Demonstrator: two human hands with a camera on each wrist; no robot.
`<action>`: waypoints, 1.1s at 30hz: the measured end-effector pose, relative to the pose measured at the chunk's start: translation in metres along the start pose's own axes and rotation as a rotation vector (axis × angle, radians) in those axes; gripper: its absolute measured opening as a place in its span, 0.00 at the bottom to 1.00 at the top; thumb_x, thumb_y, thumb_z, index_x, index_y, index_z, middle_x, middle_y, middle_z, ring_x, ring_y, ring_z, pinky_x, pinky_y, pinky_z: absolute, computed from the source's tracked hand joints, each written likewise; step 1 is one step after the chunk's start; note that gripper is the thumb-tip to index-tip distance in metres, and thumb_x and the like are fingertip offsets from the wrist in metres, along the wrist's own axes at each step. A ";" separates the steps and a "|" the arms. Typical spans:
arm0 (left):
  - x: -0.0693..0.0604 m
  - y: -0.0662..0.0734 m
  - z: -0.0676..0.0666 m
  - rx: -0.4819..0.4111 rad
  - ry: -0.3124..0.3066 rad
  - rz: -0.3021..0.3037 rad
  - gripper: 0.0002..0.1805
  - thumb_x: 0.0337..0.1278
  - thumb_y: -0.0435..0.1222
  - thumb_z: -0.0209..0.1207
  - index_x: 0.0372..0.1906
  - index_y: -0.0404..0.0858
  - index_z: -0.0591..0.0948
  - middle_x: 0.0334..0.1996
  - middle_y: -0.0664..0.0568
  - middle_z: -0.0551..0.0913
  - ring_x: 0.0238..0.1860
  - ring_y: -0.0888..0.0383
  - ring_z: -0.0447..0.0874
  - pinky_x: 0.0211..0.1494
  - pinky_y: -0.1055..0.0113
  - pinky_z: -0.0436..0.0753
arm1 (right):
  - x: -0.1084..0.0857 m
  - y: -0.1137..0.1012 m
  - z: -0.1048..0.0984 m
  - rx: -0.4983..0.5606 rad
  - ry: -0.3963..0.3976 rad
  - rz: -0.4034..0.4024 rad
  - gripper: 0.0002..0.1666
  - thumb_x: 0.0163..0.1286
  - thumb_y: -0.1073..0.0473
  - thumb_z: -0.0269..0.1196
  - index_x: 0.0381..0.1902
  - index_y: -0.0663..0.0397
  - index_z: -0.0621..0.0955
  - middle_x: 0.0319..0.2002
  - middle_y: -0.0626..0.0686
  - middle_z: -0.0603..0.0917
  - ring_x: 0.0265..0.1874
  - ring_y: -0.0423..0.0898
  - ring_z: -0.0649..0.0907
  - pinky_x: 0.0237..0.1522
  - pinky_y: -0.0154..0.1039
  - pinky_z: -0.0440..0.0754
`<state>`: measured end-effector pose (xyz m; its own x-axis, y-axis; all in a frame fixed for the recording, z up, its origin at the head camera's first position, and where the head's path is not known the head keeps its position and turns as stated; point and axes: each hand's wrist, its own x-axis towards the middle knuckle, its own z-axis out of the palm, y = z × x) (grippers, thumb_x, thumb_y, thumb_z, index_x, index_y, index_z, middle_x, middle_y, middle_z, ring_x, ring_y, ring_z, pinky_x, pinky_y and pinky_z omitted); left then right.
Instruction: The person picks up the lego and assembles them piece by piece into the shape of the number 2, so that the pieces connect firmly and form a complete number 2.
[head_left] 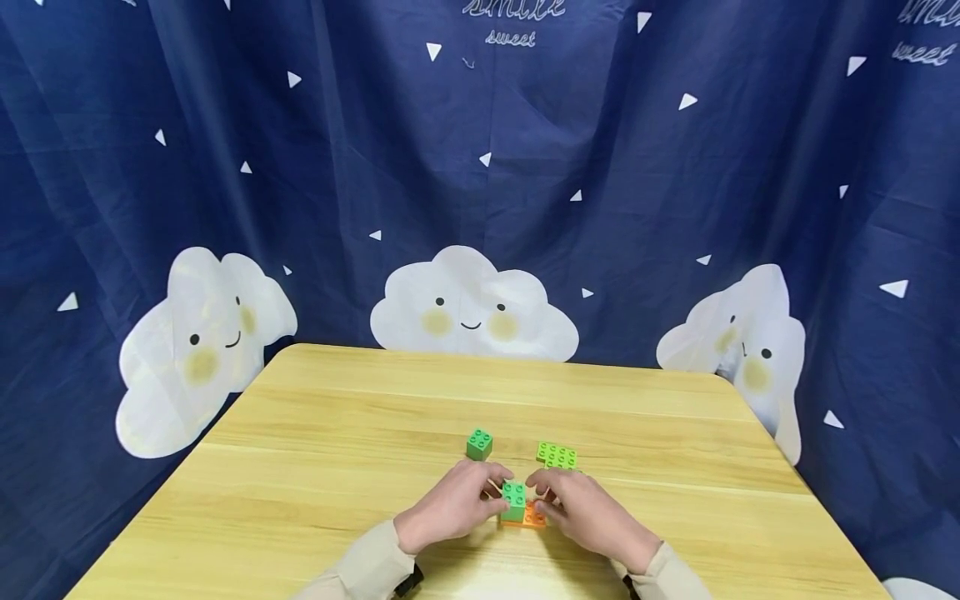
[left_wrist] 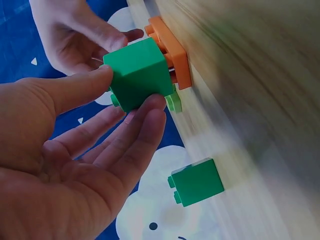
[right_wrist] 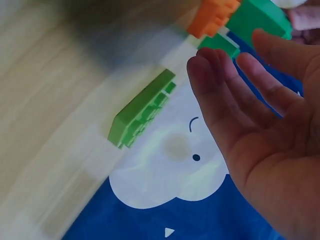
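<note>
Up close, a left hand (head_left: pixel 456 505) pinches a green block (head_left: pixel 513 502) over an orange block (head_left: pixel 534 517) as the right hand (head_left: pixel 592 517) curves nearby, thumb and fingers apart.

Kinda looks like a curtained-off play corner, can't tell if it's in a home or a studio. Navy curtain (head_left: pixel 337 167) round the back and both sides, printed with smiley clouds (head_left: pixel 472 283), white triangles (head_left: pixel 687 101) and "smile sweet" lettering (head_left: pixel 511 38), plus a wood-grain bench (head_left: pixel 375 400) with chunky toy bricks (head_left: pixel 480 446).

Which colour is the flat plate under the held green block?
Orange; the plate shows best in the left wrist view.
</note>
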<state>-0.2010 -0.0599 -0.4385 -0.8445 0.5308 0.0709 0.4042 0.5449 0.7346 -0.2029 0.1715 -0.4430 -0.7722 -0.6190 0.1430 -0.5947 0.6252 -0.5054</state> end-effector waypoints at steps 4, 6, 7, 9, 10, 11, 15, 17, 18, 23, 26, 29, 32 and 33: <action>0.000 0.000 -0.001 -0.006 0.005 -0.014 0.19 0.60 0.34 0.69 0.55 0.33 0.84 0.47 0.47 0.89 0.40 0.64 0.87 0.45 0.73 0.85 | 0.000 -0.001 -0.004 0.077 -0.009 0.010 0.19 0.70 0.73 0.63 0.56 0.56 0.80 0.47 0.55 0.87 0.41 0.42 0.87 0.42 0.34 0.86; 0.001 -0.001 -0.001 -0.016 0.006 -0.012 0.17 0.60 0.33 0.69 0.53 0.33 0.85 0.45 0.48 0.89 0.40 0.64 0.87 0.44 0.73 0.85 | 0.001 -0.002 -0.004 0.122 -0.018 0.030 0.19 0.70 0.72 0.61 0.56 0.54 0.80 0.49 0.54 0.86 0.43 0.45 0.87 0.44 0.35 0.87; 0.001 -0.001 -0.001 -0.023 0.005 -0.009 0.16 0.60 0.33 0.69 0.52 0.34 0.85 0.44 0.49 0.89 0.39 0.64 0.87 0.44 0.74 0.85 | 0.001 -0.002 -0.004 0.144 -0.022 0.039 0.18 0.71 0.72 0.61 0.56 0.54 0.80 0.50 0.54 0.86 0.44 0.46 0.87 0.44 0.36 0.87; 0.001 0.000 -0.001 -0.036 0.004 -0.002 0.14 0.60 0.32 0.69 0.51 0.35 0.86 0.43 0.50 0.90 0.38 0.65 0.87 0.43 0.75 0.84 | 0.001 -0.002 -0.003 0.183 -0.025 0.055 0.15 0.73 0.67 0.62 0.55 0.52 0.81 0.51 0.52 0.85 0.46 0.48 0.87 0.45 0.36 0.87; 0.001 0.000 -0.001 -0.043 0.004 0.002 0.13 0.60 0.32 0.69 0.50 0.35 0.86 0.43 0.51 0.90 0.38 0.65 0.87 0.42 0.75 0.84 | 0.001 -0.002 -0.003 0.199 -0.027 0.061 0.13 0.74 0.64 0.62 0.55 0.51 0.81 0.51 0.51 0.85 0.46 0.47 0.87 0.46 0.37 0.86; 0.001 0.000 -0.001 -0.048 0.004 0.007 0.13 0.60 0.31 0.69 0.50 0.35 0.86 0.43 0.51 0.90 0.38 0.65 0.87 0.42 0.75 0.84 | 0.001 -0.002 -0.002 0.212 -0.029 0.067 0.12 0.75 0.61 0.63 0.54 0.49 0.81 0.51 0.50 0.85 0.46 0.47 0.87 0.46 0.37 0.86; 0.000 0.000 -0.001 -0.060 0.003 0.021 0.13 0.60 0.31 0.69 0.49 0.36 0.87 0.44 0.51 0.90 0.38 0.64 0.87 0.41 0.76 0.83 | 0.002 0.000 0.001 0.240 -0.028 0.082 0.14 0.75 0.48 0.64 0.54 0.45 0.81 0.49 0.44 0.85 0.46 0.43 0.86 0.47 0.37 0.85; 0.000 0.000 -0.001 -0.070 0.001 0.022 0.13 0.60 0.31 0.69 0.50 0.36 0.87 0.45 0.51 0.89 0.38 0.64 0.88 0.41 0.76 0.83 | 0.002 0.000 0.002 0.244 -0.027 0.087 0.14 0.75 0.47 0.64 0.53 0.44 0.81 0.48 0.42 0.85 0.46 0.43 0.86 0.47 0.37 0.85; 0.000 0.000 -0.001 -0.077 0.000 0.021 0.13 0.60 0.31 0.69 0.50 0.36 0.87 0.46 0.51 0.89 0.38 0.64 0.88 0.41 0.76 0.83 | 0.002 0.001 0.003 0.248 -0.026 0.087 0.14 0.75 0.47 0.63 0.53 0.44 0.81 0.47 0.42 0.85 0.46 0.43 0.86 0.47 0.37 0.85; -0.001 -0.002 0.000 -0.116 -0.010 0.007 0.14 0.61 0.31 0.69 0.51 0.34 0.85 0.47 0.49 0.89 0.39 0.62 0.88 0.41 0.75 0.85 | 0.002 0.001 0.005 0.265 -0.027 0.089 0.12 0.76 0.50 0.63 0.52 0.45 0.80 0.47 0.43 0.85 0.47 0.45 0.87 0.50 0.37 0.85; 0.000 -0.004 0.000 -0.133 -0.021 -0.016 0.16 0.63 0.32 0.68 0.54 0.32 0.84 0.48 0.47 0.87 0.41 0.61 0.89 0.43 0.74 0.86 | 0.002 0.000 0.005 0.279 -0.031 0.095 0.11 0.76 0.51 0.63 0.52 0.46 0.79 0.48 0.44 0.85 0.48 0.46 0.87 0.51 0.37 0.85; 0.000 -0.006 0.000 -0.160 -0.034 -0.047 0.18 0.65 0.33 0.67 0.56 0.30 0.83 0.51 0.44 0.86 0.42 0.59 0.89 0.43 0.72 0.87 | 0.003 0.000 0.005 0.294 -0.038 0.103 0.12 0.76 0.51 0.64 0.52 0.46 0.79 0.48 0.45 0.85 0.48 0.47 0.87 0.50 0.37 0.85; -0.001 -0.007 0.000 -0.184 -0.046 -0.062 0.17 0.66 0.34 0.65 0.56 0.32 0.84 0.53 0.43 0.86 0.43 0.59 0.90 0.44 0.71 0.87 | 0.003 0.000 0.005 0.302 -0.044 0.112 0.13 0.76 0.50 0.63 0.53 0.46 0.79 0.49 0.45 0.85 0.48 0.47 0.87 0.50 0.36 0.85; -0.001 -0.007 0.000 -0.188 -0.049 -0.063 0.16 0.67 0.34 0.65 0.56 0.32 0.84 0.54 0.43 0.86 0.44 0.59 0.90 0.44 0.71 0.87 | 0.003 0.000 0.005 0.300 -0.044 0.115 0.14 0.76 0.50 0.63 0.54 0.46 0.79 0.49 0.45 0.85 0.48 0.47 0.87 0.50 0.36 0.85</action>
<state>-0.2032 -0.0642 -0.4432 -0.8462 0.5328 -0.0083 0.2747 0.4495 0.8500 -0.2039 0.1672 -0.4469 -0.8163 -0.5765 0.0365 -0.4063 0.5281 -0.7456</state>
